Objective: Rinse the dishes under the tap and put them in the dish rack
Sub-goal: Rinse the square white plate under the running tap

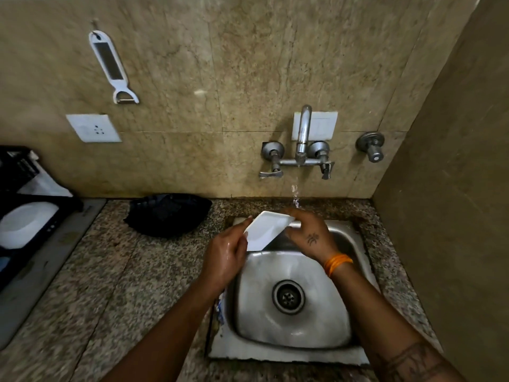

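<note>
Over the far left part of the steel sink [292, 340] I hold a white rectangular dish [268, 230], tilted on edge. My left hand [225, 257], wet, grips its near left edge. My right hand [311, 235] holds its far right edge from above. Water runs from the wall tap [303, 133] and falls onto my right hand's fingers by the dish's far corner. A black dish rack [35, 213] stands at the far left of the counter, with a white oval dish [24, 224] in it.
A dark cloth or bag [168, 213] lies on the granite counter [110, 285] between rack and sink. A white peeler [113, 67] hangs on the tiled wall above a socket [93, 128]. A side wall closes in on the right.
</note>
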Available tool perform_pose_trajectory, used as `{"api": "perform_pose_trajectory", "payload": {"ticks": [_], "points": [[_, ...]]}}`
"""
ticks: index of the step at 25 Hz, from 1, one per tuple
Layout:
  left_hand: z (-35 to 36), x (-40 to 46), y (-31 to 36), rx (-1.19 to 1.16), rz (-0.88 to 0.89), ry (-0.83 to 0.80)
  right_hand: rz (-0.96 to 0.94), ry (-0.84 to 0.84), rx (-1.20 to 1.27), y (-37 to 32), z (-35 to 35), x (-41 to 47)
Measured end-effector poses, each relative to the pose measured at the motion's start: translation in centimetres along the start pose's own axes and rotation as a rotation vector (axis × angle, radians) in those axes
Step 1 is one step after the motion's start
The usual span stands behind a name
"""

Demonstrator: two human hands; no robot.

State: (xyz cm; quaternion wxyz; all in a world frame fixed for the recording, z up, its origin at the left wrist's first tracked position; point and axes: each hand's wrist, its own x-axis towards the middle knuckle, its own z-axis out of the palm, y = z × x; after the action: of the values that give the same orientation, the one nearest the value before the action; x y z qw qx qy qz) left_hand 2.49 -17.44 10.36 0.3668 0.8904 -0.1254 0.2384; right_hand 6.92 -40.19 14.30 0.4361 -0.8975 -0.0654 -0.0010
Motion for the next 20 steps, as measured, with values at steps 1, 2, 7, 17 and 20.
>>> {"api": "perform_pose_trajectory", "payload": {"ticks": [1, 2, 7, 17, 20], "points": [[-1.0, -0.4, -0.2, 0.003, -0.018, 0.018, -0.049, 0.021, 0.020, -0.6, 0.5, 0.0], [-2.1, -0.8, -0.6, 0.019, -0.039, 0.033, -0.094, 0.032, 0.026, -1.4, 1.0, 0.0], [-9.5, -2.4, -2.4, 0.065, -0.083, 0.089, -0.368, -0.007, -0.156, -7.1, 5.1, 0.4], [-33.7, -5.9, -7.8, 0.304, -0.484, 0.406, -0.782, -0.062, 0.095, -29.3, 21.7, 3.2], [-41.3, -7.0, -10.6, 0.337, -0.585, 0.473, -0.880, -0.048, 0.185, -37.3, 27.6, 3.8]]}}
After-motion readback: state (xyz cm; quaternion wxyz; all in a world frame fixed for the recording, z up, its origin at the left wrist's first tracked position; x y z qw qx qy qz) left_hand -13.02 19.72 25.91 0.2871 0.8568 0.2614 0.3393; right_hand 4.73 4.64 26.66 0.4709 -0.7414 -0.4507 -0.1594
